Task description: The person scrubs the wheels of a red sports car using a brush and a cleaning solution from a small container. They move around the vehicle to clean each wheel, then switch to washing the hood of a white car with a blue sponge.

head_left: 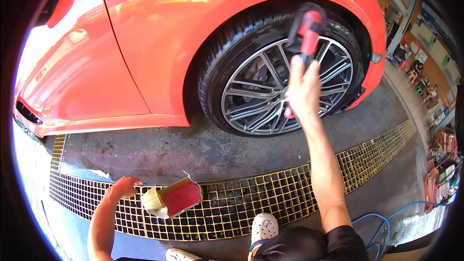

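My right hand [304,89] is wrapped round the handle of a red and black brush [310,34], blurred by motion. The brush's dark head is up against the upper sidewall of the black tire [217,75]. Behind my hand and wrist is the grey multi-spoke wheel rim [251,94]; they hide part of its spokes. Low on the left, my left hand [126,187] hangs over the yellow floor grating with its fingers loosely apart, holding nothing. Just right of it stands a cut-open yellowish container [153,203] with something pinkish red inside.
The red car body [154,67] fills the upper part of the view. Yellow grating [270,193] curves across the dark wet floor [145,150]. My light clogs [264,227] are at its near edge. On the right are a blue hose [386,227] and cluttered shelves [430,77].
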Demonstrator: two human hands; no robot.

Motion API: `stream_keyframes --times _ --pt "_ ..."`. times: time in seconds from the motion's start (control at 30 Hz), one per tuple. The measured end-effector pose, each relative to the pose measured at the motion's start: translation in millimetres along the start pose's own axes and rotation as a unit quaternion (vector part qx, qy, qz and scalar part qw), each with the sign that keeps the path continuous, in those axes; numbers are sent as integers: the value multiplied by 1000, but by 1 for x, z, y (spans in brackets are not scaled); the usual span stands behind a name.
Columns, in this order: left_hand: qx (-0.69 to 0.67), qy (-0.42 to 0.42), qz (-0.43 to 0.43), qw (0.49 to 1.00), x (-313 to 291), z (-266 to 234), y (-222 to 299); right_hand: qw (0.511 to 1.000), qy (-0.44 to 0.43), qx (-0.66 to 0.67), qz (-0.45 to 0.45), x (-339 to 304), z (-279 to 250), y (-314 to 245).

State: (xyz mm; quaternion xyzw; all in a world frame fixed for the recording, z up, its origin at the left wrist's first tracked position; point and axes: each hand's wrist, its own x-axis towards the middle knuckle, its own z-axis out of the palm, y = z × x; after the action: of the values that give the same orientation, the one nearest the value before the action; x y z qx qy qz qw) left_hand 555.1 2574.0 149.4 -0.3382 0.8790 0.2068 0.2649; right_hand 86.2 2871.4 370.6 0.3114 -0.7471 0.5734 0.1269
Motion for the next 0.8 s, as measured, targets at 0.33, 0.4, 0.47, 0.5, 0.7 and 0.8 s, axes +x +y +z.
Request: stream_keyframes --times 0.33,0.4,0.47,0.5,0.7,0.8 --pt "56 -27 -28 998 -1 2 -13 856 -273 -349 -268 -95 84 58" --pt "41 -17 -23 999 -6 3 -20 838 -301 -358 -280 -90 81 52" --pt "50 -18 -24 998 -2 7 -24 820 -276 -387 -319 -83 66 48" --pt "51 -17 -29 998 -4 8 -30 813 -271 -396 -330 -76 62 42" --pt "45 -27 -15 999 12 38 -83 827 -102 -448 -323 -4 -16 2" --pt "30 -54 -56 997 14 41 -88 861 -11 -437 -260 31 -67 9"
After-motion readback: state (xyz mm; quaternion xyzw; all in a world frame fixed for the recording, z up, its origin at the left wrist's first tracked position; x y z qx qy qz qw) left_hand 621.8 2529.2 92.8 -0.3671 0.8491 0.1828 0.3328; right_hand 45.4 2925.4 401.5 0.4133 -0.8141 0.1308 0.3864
